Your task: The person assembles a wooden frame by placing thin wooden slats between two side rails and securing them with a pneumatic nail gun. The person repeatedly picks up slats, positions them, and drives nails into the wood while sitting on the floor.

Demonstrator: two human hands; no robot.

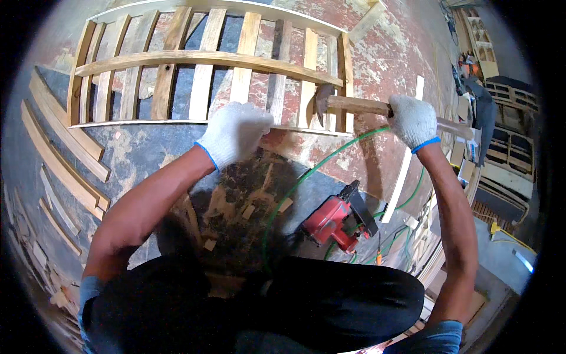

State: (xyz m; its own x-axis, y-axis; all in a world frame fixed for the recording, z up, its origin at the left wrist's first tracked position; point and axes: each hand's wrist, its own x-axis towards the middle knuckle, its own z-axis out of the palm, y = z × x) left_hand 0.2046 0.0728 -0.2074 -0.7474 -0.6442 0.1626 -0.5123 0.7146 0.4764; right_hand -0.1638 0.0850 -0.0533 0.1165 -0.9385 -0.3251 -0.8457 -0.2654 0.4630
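A slatted wooden frame (206,57) lies on the floor in front of me, with a long middle rail across its slats. My left hand (237,133), in a white knitted glove with a blue cuff, is closed at the frame's near edge; whatever its fingers hold is hidden. In a matching glove, my right hand (414,121) grips a hammer (359,105) by its wooden handle. The hammer lies roughly level, its dark metal head over the frame's near right corner and its handle end sticking out past my fist.
A red nail gun (330,218) rests near my knees, beside a green hose (283,197). Loose wooden strips (65,159) lie at the left. A pale batten (401,177) crosses the floor at the right, with stacked slatted wood (510,150) beyond it.
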